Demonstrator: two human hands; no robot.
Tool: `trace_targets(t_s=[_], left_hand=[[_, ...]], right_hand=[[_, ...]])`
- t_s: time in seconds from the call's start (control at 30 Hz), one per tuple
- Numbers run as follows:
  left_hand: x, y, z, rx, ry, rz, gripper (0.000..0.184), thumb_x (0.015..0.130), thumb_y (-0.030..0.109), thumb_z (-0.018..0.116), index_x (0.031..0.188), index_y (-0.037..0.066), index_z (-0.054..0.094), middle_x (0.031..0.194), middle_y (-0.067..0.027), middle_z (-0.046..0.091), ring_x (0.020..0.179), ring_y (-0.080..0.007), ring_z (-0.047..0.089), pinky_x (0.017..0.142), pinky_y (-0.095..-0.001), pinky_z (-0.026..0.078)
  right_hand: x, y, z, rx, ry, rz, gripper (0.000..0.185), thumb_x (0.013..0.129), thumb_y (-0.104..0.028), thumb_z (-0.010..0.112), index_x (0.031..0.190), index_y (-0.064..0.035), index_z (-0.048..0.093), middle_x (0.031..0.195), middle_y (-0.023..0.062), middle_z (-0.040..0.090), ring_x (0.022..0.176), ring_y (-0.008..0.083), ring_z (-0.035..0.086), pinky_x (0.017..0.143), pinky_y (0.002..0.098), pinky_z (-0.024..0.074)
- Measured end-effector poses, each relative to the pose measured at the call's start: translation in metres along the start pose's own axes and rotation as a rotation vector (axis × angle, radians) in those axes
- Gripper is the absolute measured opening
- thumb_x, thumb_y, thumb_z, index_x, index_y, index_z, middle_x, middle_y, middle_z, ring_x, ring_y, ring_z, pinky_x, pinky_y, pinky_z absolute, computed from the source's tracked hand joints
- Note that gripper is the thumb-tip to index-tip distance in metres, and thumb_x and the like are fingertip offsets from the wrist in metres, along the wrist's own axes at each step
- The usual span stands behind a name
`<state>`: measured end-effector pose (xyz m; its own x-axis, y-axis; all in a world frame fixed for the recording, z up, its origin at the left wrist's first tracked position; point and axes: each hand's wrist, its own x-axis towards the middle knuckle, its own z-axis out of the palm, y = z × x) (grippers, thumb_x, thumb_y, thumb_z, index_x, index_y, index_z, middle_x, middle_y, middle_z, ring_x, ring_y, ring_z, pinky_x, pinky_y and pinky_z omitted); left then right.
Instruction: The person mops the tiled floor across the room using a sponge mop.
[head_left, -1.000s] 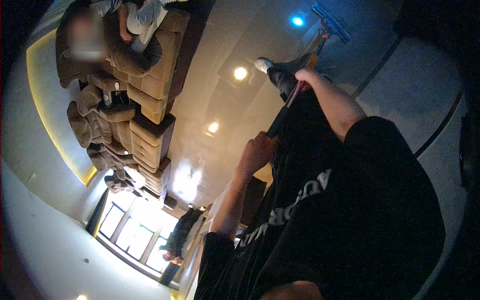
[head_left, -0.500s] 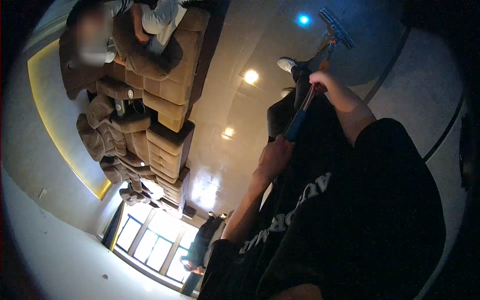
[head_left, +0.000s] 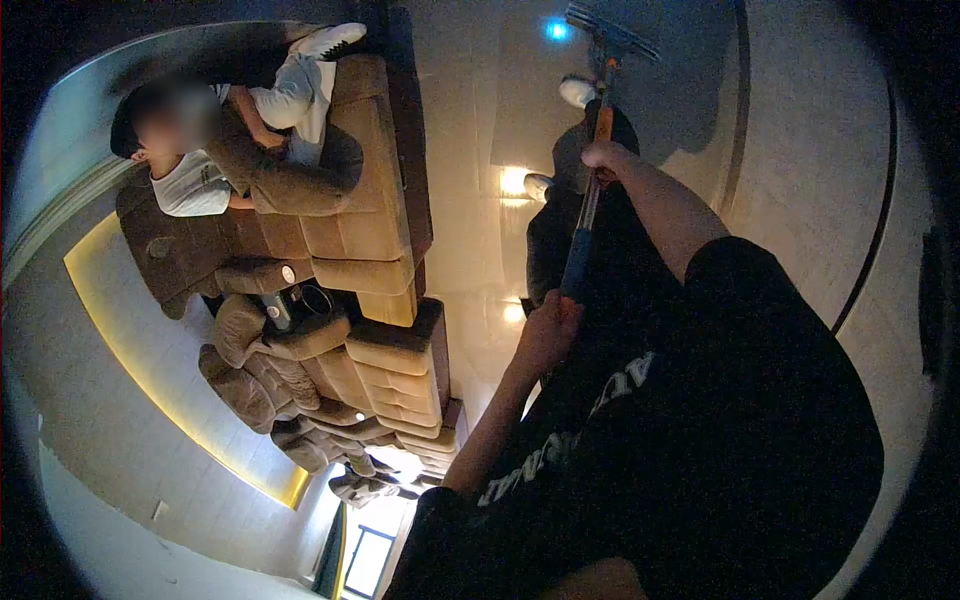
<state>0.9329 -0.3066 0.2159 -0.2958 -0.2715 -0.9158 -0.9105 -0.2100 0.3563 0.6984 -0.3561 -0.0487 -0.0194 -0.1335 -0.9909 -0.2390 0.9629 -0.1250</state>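
Observation:
A long-handled mop (head_left: 612,32) has its wide, flat head on the shiny floor at the top, beyond a white shoe. My right hand (head_left: 607,160) is closed round the pole, just below its orange part. Lower down, near my waist, my left hand (head_left: 551,325) grips the end of the pole beside its blue grip (head_left: 576,262). Both arms come out of a black T-shirt (head_left: 700,430) with pale lettering. Dark trousers and two light shoes (head_left: 577,91) show beside the pole.
Brown padded recliner sofas (head_left: 360,235) line the left side. A person (head_left: 195,180) in a white T-shirt sits on the nearest one. A dark line (head_left: 868,250) crosses the floor at right. A window (head_left: 370,560) shows at the bottom.
My view has turned, so the sofas sit lower and the standing person by the window is out of sight. The mop head has shifted left and up in view. Both hands keep their grip.

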Motion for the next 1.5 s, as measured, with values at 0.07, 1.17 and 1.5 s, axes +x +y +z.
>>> trace_targets(t_s=[0.07, 1.17, 1.5], left_hand=[[-0.017, -0.03, -0.003, -0.022, -0.035, -0.004, 0.033, 0.083, 0.03, 0.048, 0.095, 0.0, 0.042, 0.078, -0.0227, 0.057, 0.079, -0.0391, 0.056, 0.067, -0.0445, 0.044], [-0.233, -0.368, 0.211, 0.216, 0.053, -0.111, 0.043, 0.08, 0.039, 0.051, 0.101, 0.003, 0.047, 0.088, -0.0252, 0.057, 0.086, -0.0387, 0.056, 0.072, -0.0436, 0.044], [-0.268, -0.55, 0.194, 0.245, 0.046, -0.007, 0.045, 0.08, 0.037, 0.052, 0.107, 0.002, 0.044, 0.089, -0.0245, 0.057, 0.085, -0.0387, 0.056, 0.072, -0.042, 0.044]], right_hand=[[0.018, 0.021, 0.051, -0.039, 0.007, 0.035, 0.028, 0.08, -0.019, 0.04, 0.071, 0.0002, 0.059, 0.061, 0.014, 0.057, 0.043, 0.0175, 0.051, 0.04, 0.033, 0.0423], [-0.037, 0.261, 0.472, 0.054, -0.019, -0.179, 0.022, 0.075, -0.011, 0.046, 0.076, 0.0057, 0.059, 0.062, 0.0149, 0.06, 0.045, 0.0196, 0.056, 0.04, 0.0328, 0.0434], [-0.089, 0.246, 0.599, -0.153, -0.049, -0.268, 0.026, 0.078, -0.017, 0.047, 0.091, 0.0009, 0.06, 0.075, 0.0144, 0.062, 0.058, 0.0194, 0.061, 0.056, 0.033, 0.0498]])
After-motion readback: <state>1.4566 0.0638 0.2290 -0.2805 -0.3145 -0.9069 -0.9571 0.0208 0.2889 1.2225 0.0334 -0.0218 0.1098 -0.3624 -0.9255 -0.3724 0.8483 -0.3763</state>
